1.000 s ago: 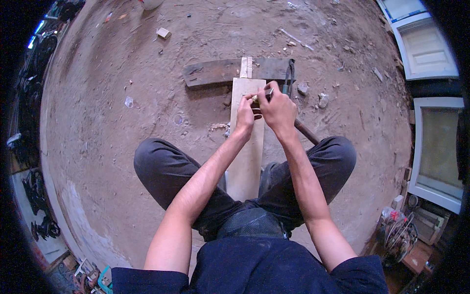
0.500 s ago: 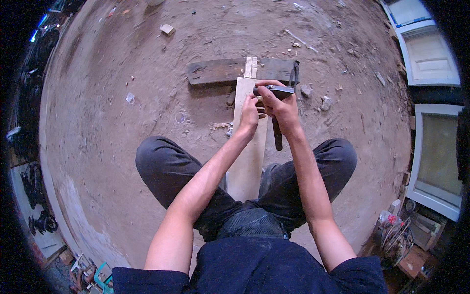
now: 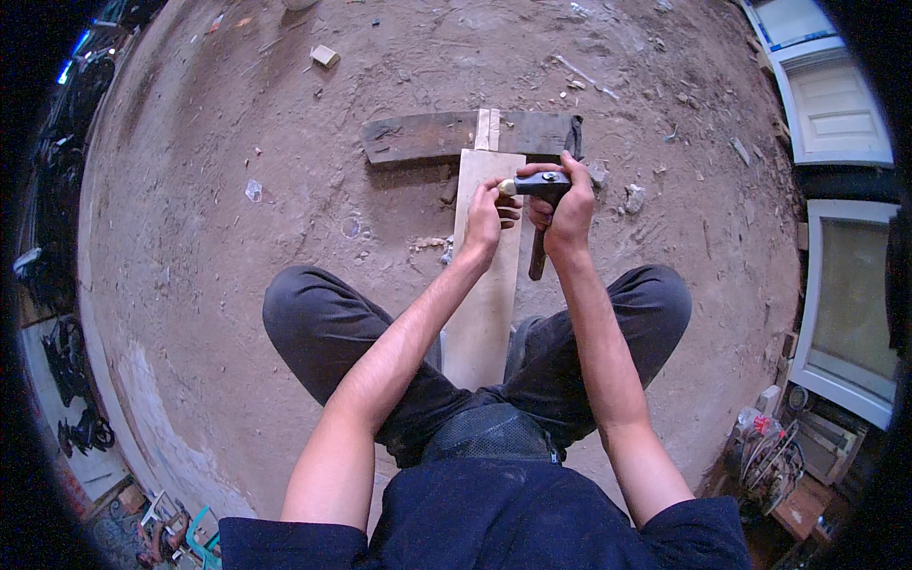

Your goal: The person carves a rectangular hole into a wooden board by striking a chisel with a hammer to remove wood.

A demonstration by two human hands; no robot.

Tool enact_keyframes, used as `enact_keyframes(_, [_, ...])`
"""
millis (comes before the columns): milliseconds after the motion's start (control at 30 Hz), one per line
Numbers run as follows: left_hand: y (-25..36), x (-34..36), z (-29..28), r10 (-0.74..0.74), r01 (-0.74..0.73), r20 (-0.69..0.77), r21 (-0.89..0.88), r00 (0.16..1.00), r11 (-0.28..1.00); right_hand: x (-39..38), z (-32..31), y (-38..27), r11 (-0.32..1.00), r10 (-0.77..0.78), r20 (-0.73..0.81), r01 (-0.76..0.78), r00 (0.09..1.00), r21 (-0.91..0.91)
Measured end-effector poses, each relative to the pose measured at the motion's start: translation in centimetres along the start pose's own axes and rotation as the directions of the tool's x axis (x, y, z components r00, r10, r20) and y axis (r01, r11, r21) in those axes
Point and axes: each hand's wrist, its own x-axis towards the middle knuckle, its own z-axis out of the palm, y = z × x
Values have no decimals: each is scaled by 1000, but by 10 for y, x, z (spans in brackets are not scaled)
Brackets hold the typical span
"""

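My right hand [image 3: 570, 217] is closed round a hammer [image 3: 541, 184] just below its dark head, the brown handle pointing down toward me. My left hand [image 3: 484, 228] pinches a small yellowish, rounded piece [image 3: 506, 187]; its kind is unclear, and the fingers hide part of it. The hammer head's left end meets that piece or overlaps it in view. Both hands are over a long pale wooden board [image 3: 483, 318], which runs from between my legs to a dark, weathered beam [image 3: 418, 139]. Across the beam lies a narrow pale wood strip [image 3: 487, 130].
A small wood block [image 3: 325, 57] lies on the dirt floor beyond the beam, with stones [image 3: 634, 198] and scraps about. White-framed panels [image 3: 850, 294] stand along the right side. Coiled wire [image 3: 774, 461] sits at lower right, assorted tools [image 3: 166, 527] at lower left.
My right hand has shifted slightly right and turned the hammer, so its head shows more of its side. More of the yellowish piece shows now. My left hand stays about where it was.
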Motion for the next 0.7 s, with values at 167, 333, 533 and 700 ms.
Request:
enact_keyframes(167, [0, 6, -2, 2, -2, 7, -44, 1000, 999, 4, -7, 0, 997, 56, 72, -59, 996, 41])
enact_keyframes(333, [0, 11, -8, -19, 17, -62, -25, 998, 1000, 17, -17, 8, 964, 175, 31, -178, 984, 200])
enact_keyframes(533, [2, 13, -6, -11, 9, -68, -23, 998, 1000, 20, -28, 27, 978, 207, -19, -207, 978, 33])
enact_keyframes(700, [2, 17, -8, 10, -11, -58, -24, 998, 1000, 19, -39, 42, 388, -112, 162, 193, 980, -901])
